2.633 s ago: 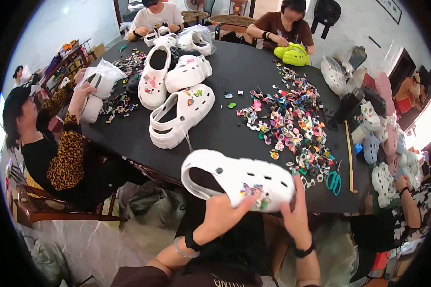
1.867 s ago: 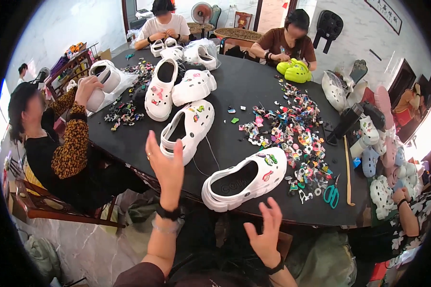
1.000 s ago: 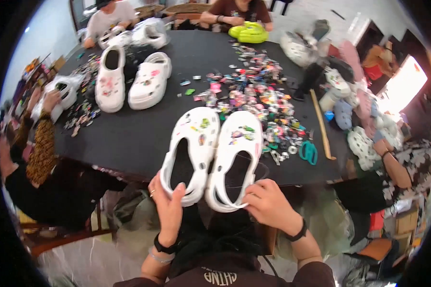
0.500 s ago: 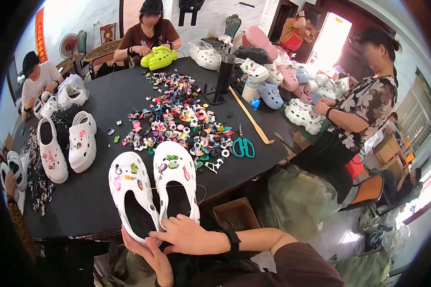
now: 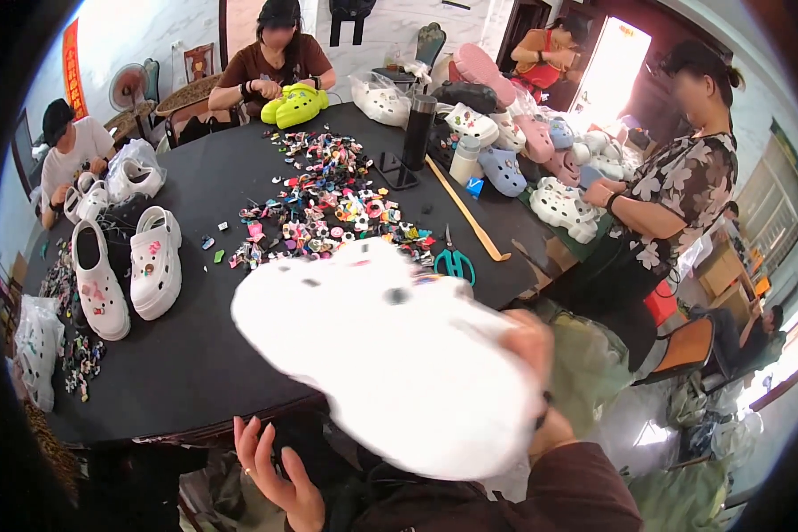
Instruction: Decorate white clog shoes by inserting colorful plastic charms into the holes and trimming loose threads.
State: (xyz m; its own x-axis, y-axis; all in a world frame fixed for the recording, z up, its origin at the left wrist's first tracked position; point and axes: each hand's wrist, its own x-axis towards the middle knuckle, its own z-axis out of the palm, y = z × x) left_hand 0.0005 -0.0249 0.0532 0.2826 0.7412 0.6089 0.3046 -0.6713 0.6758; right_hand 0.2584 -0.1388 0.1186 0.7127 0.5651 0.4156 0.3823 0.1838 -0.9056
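A pair of white clogs (image 5: 399, 372) is tipped over sideways in front of me, blurred by motion, with pale soles and sides toward me. My right hand (image 5: 530, 350) grips them at their right edge, its fingers partly smeared and hidden behind them. A strip of charms shows near the top edge; most of the decorated uppers are hidden. Below and left of the clogs, my left hand (image 5: 279, 474) is open and touches nothing, its fingers apart and a ring on one. Just beyond the clogs lies a heap of small colourful shoe charms (image 5: 328, 213).
Teal-handled scissors (image 5: 454, 264), a wooden stick (image 5: 468, 213), a phone (image 5: 394, 172) and a black bottle (image 5: 418, 133) lie or stand on the black table (image 5: 195, 363). Another charmed white pair (image 5: 155, 266) stands left. Clogs (image 5: 536, 142) pile up far right. Several people work around.
The clogs were upright with their openings toward me and both hands on them. They have turned over and swung right in my right hand. My left hand has let go.
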